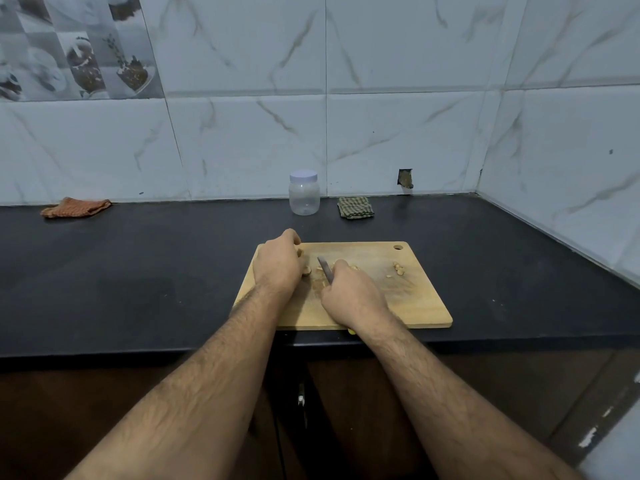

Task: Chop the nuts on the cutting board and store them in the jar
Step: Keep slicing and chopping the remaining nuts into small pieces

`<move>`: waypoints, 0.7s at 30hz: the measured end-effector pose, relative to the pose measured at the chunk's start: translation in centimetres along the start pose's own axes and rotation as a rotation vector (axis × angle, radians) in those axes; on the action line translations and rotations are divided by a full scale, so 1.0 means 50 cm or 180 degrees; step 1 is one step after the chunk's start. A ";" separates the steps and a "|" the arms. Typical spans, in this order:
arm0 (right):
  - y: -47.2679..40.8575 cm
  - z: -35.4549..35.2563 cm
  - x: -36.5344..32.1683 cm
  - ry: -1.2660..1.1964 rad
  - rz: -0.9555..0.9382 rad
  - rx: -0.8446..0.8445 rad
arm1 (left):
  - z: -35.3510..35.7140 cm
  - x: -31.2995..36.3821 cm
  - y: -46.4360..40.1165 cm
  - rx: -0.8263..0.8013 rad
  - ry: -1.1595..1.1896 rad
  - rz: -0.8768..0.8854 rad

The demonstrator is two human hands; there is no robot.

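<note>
Nearest to me, both bare forearms reach forward over the edge of the dark desk (pixel 138 278) and converge on the wooden cutting board (pixel 415 306). My right hand (pixel 349 292) is curled around the handle of a small knife (pixel 325 268), knuckles up, and the short blade angles up and to the left out of my fist, its tip low over the middle of the board; a bit of yellow shows under my wrist at the board's near edge, and I judge it is the handle's end. My left hand (pixel 277 263) sits on the board's left part, fingers bent down and tucked over a nut or two; whether it pinches them or only steadies them I cannot tell. The nuts (pixel 398 270) are light, hard and rounded, so I expect them to roll or skip away under the blade; I would pin each one flat from the side with my fingertips kept back, and press down rather than strike. A few pale pieces lie apart near the board's far right corner, others beside the blade. Farther back, against the tiled wall, stands the clear plastic jar (pixel 304 199) with its white lid on; it looks light and smooth, best gripped round its body. A green checked cloth (pixel 356 207) lies just right of it, an orange cloth (pixel 76 206) far left.
</note>
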State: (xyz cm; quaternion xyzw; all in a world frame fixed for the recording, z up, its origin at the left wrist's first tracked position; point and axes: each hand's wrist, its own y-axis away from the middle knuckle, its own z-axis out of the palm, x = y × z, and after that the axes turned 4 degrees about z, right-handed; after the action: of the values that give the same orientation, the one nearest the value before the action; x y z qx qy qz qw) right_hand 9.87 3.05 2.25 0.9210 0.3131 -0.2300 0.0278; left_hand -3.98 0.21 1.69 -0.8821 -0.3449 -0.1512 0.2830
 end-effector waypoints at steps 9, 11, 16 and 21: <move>0.004 -0.010 0.000 -0.0161 0.0045 -0.0141 | -0.016 0.001 0.000 -0.0298 0.1013 -0.0632; 0.008 -0.020 0.000 -0.0173 -0.0017 -0.0253 | -0.020 -0.002 -0.002 -0.0424 0.1436 -0.0846; 0.028 -0.047 0.009 0.0013 -0.0192 -0.0347 | -0.044 -0.001 0.003 -0.0855 0.1694 -0.1041; 0.053 -0.048 0.021 0.0221 -0.0212 -0.0463 | -0.055 0.001 0.018 -0.1325 0.1435 -0.1185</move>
State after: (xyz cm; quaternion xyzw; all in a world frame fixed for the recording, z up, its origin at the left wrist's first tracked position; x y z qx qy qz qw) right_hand 13.13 1.97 3.66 0.9131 0.3602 -0.1754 0.0760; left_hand -3.50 -1.97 3.55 -0.7874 -0.3903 -0.4580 0.1338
